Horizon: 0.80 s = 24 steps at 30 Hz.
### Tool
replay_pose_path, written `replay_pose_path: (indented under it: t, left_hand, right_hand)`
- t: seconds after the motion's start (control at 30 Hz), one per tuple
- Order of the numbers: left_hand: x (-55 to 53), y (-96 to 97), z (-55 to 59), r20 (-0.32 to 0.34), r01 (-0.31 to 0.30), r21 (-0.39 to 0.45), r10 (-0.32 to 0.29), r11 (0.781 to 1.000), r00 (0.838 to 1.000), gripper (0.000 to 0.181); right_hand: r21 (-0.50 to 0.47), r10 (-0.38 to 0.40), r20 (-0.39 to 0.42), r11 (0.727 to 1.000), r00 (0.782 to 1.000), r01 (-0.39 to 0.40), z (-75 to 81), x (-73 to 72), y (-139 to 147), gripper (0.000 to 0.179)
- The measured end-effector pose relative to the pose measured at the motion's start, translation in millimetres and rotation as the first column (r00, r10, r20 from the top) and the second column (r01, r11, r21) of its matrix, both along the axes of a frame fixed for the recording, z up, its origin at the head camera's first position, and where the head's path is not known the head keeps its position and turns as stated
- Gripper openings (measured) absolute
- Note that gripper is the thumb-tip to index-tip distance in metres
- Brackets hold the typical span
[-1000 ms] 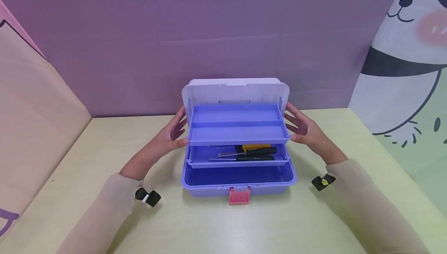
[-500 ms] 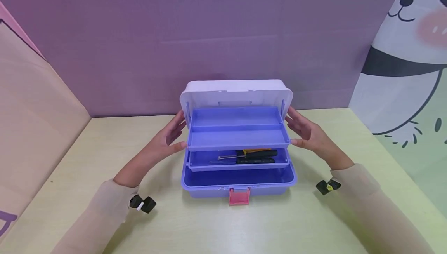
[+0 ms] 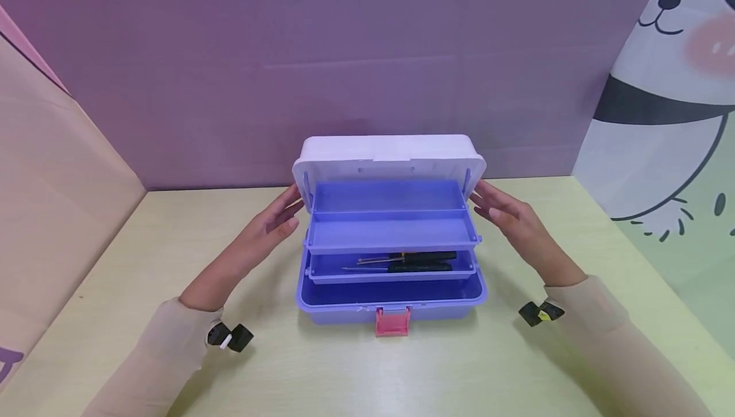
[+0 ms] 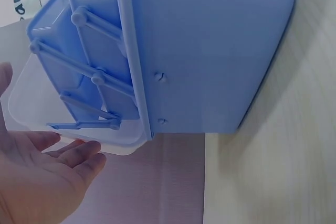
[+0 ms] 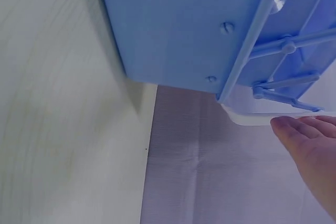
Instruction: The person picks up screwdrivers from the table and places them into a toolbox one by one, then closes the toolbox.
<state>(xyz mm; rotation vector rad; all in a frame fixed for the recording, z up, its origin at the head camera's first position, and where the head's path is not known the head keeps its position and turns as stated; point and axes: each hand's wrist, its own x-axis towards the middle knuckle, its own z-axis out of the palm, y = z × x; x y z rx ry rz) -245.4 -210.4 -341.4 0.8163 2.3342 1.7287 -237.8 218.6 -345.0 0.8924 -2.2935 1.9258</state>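
A purple toolbox [image 3: 396,315] with a pale translucent lid [image 3: 390,147] stands on the table, its lid raised and leaning over the fold-out trays. The upper tray [image 3: 393,231] shows nothing in it. Several screwdrivers [image 3: 422,267] with black handles lie in the lower tray [image 3: 344,277], partly hidden beneath the upper one. My left hand [image 3: 261,232] touches the lid's left side with its fingers extended, the fingertips partly behind it. On the right side, my right hand [image 3: 517,222] does likewise, thumb apart from the box. Both wrist views show fingers against the lid's rear edge.
A pink latch [image 3: 393,322] hangs at the toolbox's front. Hinged arms [image 4: 86,66] link the trays along the side. A purple backdrop [image 3: 367,53] rises close behind the box, and printed panels flank the table [image 3: 367,379].
The lid has tipped forward, and the upper tray has come slightly down and toward me, covering the yellow handle. My thumbs have drawn away from the upper tray's sides.
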Motion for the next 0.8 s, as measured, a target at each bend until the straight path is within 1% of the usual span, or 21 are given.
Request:
replay_pose_path:
  t: [0.13, 0.23, 0.3, 0.37, 0.43, 0.5, 0.63, 0.7, 0.8]
  left_hand:
    - [1.9, -0.3, 1.5, -0.024, 0.004, 0.0, -0.004, 1.0, 1.0, 0.054]
    - [4.9, -2.3, 2.5, -0.038, 0.004, -0.015, -0.005, 1.0, 0.999, 0.051]
    - [7.0, -3.8, 2.9, -0.039, 0.0, -0.023, -0.001, 1.0, 0.999, 0.051]
    - [9.4, -5.0, 3.1, -0.034, -0.01, -0.031, 0.009, 0.999, 0.999, 0.051]
    - [12.3, -5.0, 3.9, -0.026, -0.019, -0.035, 0.018, 0.999, 0.999, 0.052]
    - [16.2, -4.3, 5.3, -0.011, -0.036, -0.052, 0.035, 0.998, 0.999, 0.054]
    - [24.8, 0.6, 9.1, 0.015, -0.086, -0.077, 0.088, 0.993, 0.996, 0.055]
    - [29.4, 4.3, 11.0, 0.018, -0.125, -0.096, 0.127, 0.987, 0.992, 0.054]
    - [36.3, 9.8, 13.4, 0.024, -0.17, -0.134, 0.175, 0.976, 0.984, 0.054]
  right_hand:
    - [-0.065, 0.035, -0.011, 0.997, 0.999, -0.036, 2.4, 1.2, 0, 0.048]
    - [-0.123, 0.067, -0.015, 0.99, 0.998, -0.069, 3.1, 1.9, -1, 0.049]
    - [-0.158, 0.076, -0.021, 0.984, 0.997, -0.078, 3.4, 3.1, -1, 0.049]
    - [-0.173, 0.067, -0.024, 0.982, 0.997, -0.07, 3.5, 5.2, -2, 0.048]
    - [-0.164, 0.049, -0.024, 0.985, 0.999, -0.052, 4.2, 8.4, -3, 0.048]
    - [-0.135, 0.016, -0.018, 0.991, 1.0, -0.018, 5.4, 12.1, -5, 0.05]
    - [-0.111, -0.059, 0.033, 0.992, 0.998, 0.062, 9.9, 20.9, -11, 0.054]
    - [-0.103, -0.101, 0.07, 0.989, 0.992, 0.108, 12.4, 26.0, -13, 0.056]
    - [-0.049, -0.166, 0.123, 0.984, 0.978, 0.173, 15.0, 32.8, -16, 0.055]
